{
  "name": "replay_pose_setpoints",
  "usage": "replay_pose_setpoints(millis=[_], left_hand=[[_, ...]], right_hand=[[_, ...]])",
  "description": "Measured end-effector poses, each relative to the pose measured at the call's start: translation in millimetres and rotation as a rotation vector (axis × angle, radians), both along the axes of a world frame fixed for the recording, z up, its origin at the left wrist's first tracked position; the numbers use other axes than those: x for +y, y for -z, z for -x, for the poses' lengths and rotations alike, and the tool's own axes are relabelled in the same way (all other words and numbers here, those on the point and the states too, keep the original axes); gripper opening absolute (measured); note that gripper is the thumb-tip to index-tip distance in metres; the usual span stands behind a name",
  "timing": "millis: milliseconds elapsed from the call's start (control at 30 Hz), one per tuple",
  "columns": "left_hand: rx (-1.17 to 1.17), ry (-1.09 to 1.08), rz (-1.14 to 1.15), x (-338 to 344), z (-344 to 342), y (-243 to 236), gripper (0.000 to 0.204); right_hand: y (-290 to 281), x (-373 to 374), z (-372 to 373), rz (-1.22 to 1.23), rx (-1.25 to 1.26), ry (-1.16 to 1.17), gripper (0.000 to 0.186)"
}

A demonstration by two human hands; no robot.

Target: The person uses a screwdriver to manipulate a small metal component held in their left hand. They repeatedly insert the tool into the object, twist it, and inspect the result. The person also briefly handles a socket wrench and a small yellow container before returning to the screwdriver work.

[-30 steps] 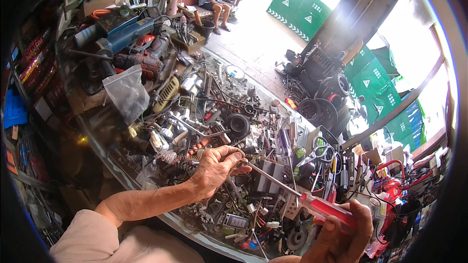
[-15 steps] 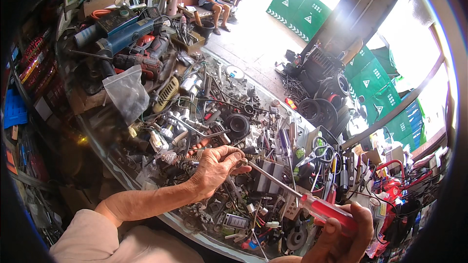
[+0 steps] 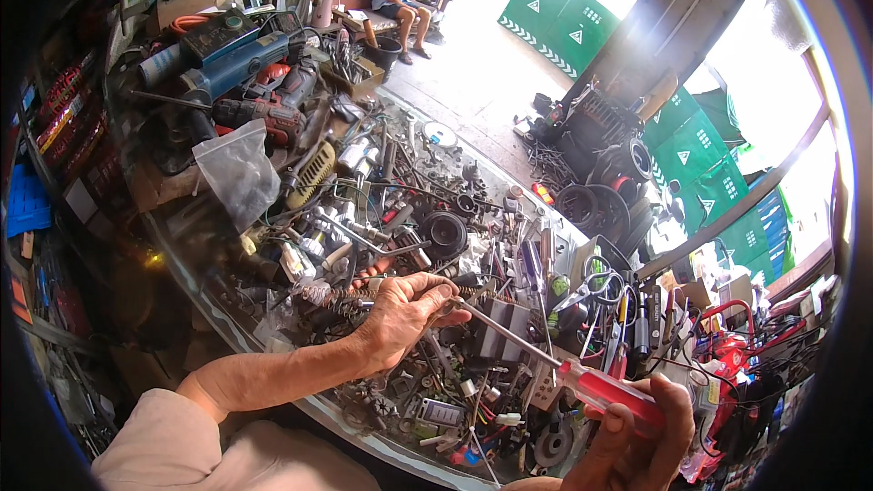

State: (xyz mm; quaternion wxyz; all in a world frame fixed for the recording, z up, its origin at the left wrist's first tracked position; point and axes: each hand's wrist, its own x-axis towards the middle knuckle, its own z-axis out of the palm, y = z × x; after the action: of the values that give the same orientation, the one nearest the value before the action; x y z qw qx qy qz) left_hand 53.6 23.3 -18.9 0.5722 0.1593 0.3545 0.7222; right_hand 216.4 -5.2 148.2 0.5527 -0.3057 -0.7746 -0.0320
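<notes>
My right hand [image 3: 637, 436], low on the right, is closed round the red and clear handle of a screwdriver [image 3: 596, 387]. Its steel shaft slants up and left to the fingertips of my left hand [image 3: 406, 309]. Thumb and forefinger of that hand pinch a small metal part [image 3: 456, 301] at the screwdriver's tip; its exact kind is mostly hidden by the fingers. A long coil spring [image 3: 338, 295] lies level with the left hand and passes out of sight behind it. Beneath both hands spreads a heap of loose metal parts [image 3: 409, 391].
Scissors [image 3: 603, 284] and pliers stand at the right of the cluttered bench. A black round wheel [image 3: 443, 233] lies beyond my left hand. Power tools [image 3: 264, 118] and a clear plastic bag [image 3: 238, 173] are at the far left. A person [image 3: 400, 0] sits in the background.
Both hands stay almost where they were. The screwdriver's handle shows a slightly different face, as if turned a little.
</notes>
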Motion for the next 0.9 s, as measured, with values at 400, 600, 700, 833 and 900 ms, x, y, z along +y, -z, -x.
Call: replay_pose_setpoints(millis=[400, 600, 700, 833, 900], left_hand=[[-0.16, 0.086, -0.022, -0.5, 4.6, -0.2, 0.013], [-0.011, 0.013, -0.044, -0.4, 2.7, 0.2, 0.015], [0.066, -0.037, -0.021, -0.2, 1.5, -1.1, 0.014], [0.108, -0.074, -0.028, 1.4, 0.3, 2.0, 0.013], [0.099, -0.076, -0.029, 1.3, 0.7, 2.0, 0.012]], right_hand=[[-2.5, 1.7, -5.2, 0.015, -0.042, 0.002, 0.032], [-5.7, -0.9, -8.1, 0.042, -0.066, -0.101, 0.03], [-6.2, 1.1, -4.9, -0.045, -0.091, -0.196, 0.027], [-8.3, 2.9, -6.3, -0.069, -0.134, -0.256, 0.025], [-10.0, 2.1, -6.0, -0.05, -0.13, -0.241, 0.025]])
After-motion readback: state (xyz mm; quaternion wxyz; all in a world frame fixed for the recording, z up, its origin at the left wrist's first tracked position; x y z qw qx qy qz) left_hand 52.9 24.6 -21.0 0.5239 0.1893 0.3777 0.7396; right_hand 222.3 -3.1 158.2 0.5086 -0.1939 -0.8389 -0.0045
